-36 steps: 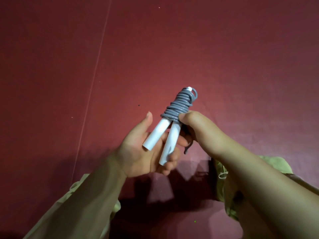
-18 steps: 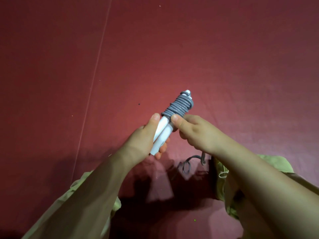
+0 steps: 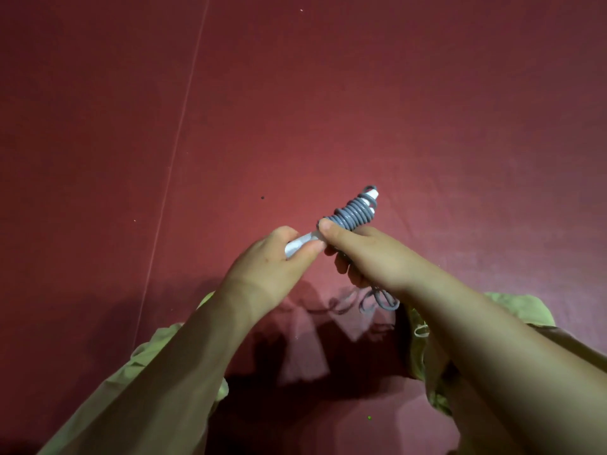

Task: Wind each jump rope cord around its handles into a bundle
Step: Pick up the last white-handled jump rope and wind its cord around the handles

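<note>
Gripping the white handles (image 3: pixel 300 243) at their lower end, the left hand (image 3: pixel 272 262) has its fingers curled around them. The right hand (image 3: pixel 364 254) grips the gray cord (image 3: pixel 354 213) coiled around the handles, thumb pressed on the lowest coils. A loose cord end (image 3: pixel 382 300) dangles below the right wrist, above the red floor (image 3: pixel 361 93).

Grey cord (image 3: pixel 354 214), white handles (image 3: pixel 300 244) (plain), dark red floor (image 3: pixel 328 93).
</note>
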